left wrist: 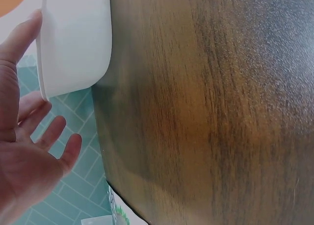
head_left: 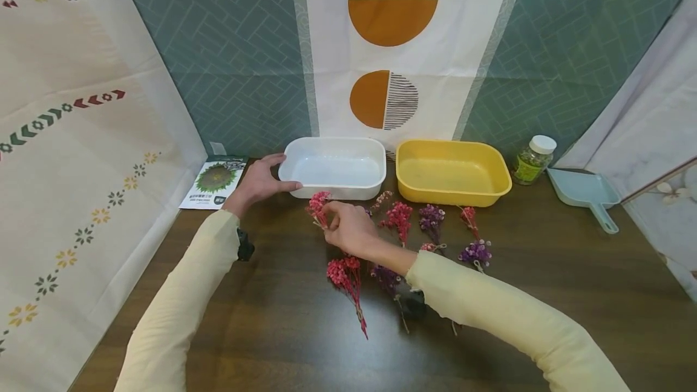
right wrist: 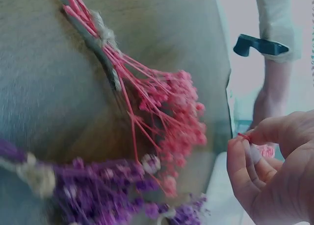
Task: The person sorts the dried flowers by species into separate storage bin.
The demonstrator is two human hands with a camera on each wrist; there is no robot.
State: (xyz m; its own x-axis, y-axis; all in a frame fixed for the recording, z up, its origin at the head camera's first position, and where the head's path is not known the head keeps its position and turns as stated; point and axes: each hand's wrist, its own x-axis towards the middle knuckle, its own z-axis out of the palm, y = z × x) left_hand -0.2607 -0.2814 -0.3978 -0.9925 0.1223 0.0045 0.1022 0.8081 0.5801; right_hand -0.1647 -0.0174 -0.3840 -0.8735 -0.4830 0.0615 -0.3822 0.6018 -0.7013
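Note:
My left hand point(head_left: 262, 181) touches the left end of a white plastic basin point(head_left: 376, 185), thumb and forefinger spread along its rim. In the left wrist view, its other fingers point(left wrist: 53, 132) stand apart from the basin point(left wrist: 78, 43). My right hand point(head_left: 351, 228) pinches a small bunch of pink dried flowers point(head_left: 318, 205) by its stems, just in front of the basin. Tied bunches lie near that hand on the table: a pink bunch point(right wrist: 171, 107), a purple bunch point(right wrist: 98, 190), and several more, partly hidden by the right arm.
A yellow basin point(head_left: 452, 195) stands right of the white one. Farther right are a lidded jar point(head_left: 530, 162) and a pale blue dustpan point(head_left: 585, 189). A sunflower packet point(head_left: 215, 183) lies at the left. Patterned cloth walls point(head_left: 245, 77) border the brown table point(head_left: 272, 331).

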